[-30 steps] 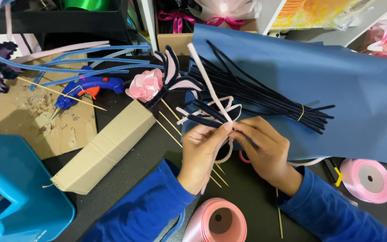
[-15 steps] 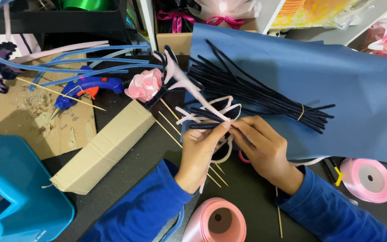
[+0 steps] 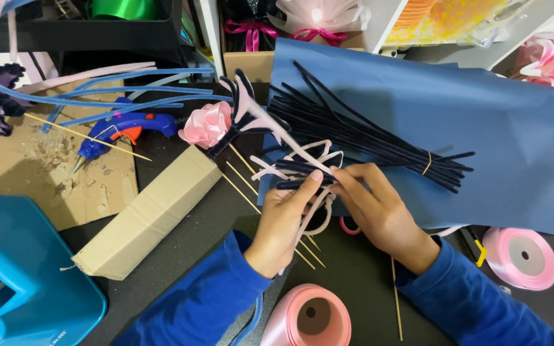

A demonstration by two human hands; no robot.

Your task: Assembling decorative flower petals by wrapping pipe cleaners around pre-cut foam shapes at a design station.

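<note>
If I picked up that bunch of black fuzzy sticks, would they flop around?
The black fuzzy sticks would probably bend easily, since similar ones curl in the left hand. The yellow band likely keeps them together. They look light.

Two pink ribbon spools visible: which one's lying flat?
The spool at right lies flat, its hole facing up; the bottom one is tilted on its side.
</note>
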